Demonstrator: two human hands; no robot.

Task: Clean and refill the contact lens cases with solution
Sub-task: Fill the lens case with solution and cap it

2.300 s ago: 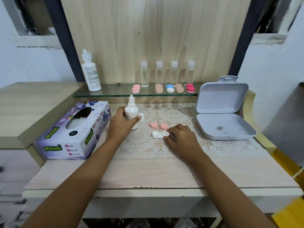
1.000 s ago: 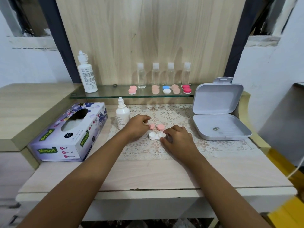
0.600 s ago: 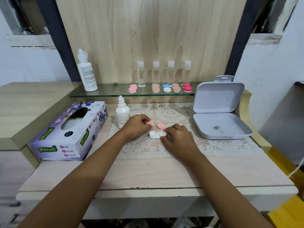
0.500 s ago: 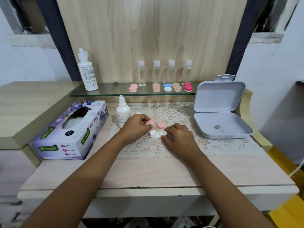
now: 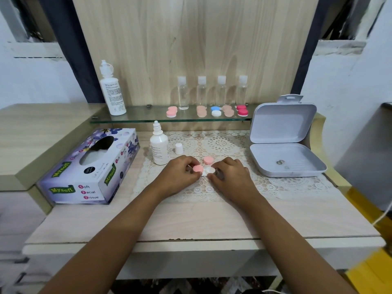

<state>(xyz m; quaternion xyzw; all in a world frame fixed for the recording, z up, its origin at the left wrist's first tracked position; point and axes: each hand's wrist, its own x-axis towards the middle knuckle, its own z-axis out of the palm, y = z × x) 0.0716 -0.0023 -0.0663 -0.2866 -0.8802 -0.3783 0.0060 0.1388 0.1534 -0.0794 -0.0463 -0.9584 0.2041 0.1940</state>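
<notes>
A white contact lens case (image 5: 209, 170) lies on the lace mat (image 5: 220, 187). My right hand (image 5: 229, 172) steadies its right end. My left hand (image 5: 180, 171) holds a pink cap (image 5: 198, 168) over the case's left well. A second pink cap (image 5: 208, 160) lies on the mat just behind. The small white solution bottle (image 5: 159, 148) stands uncapped to the left, its white cap (image 5: 179, 148) beside it.
A tissue box (image 5: 89, 168) sits at the left. An open grey box (image 5: 284, 145) stands at the right. On the glass shelf (image 5: 148, 117) are a tall white bottle (image 5: 111, 90), several clear bottles (image 5: 201, 92) and several coloured lens cases (image 5: 216, 111).
My left hand set the solution bottle down, picked up the left pink cap and brought it onto the white case. My right hand stayed on the case.
</notes>
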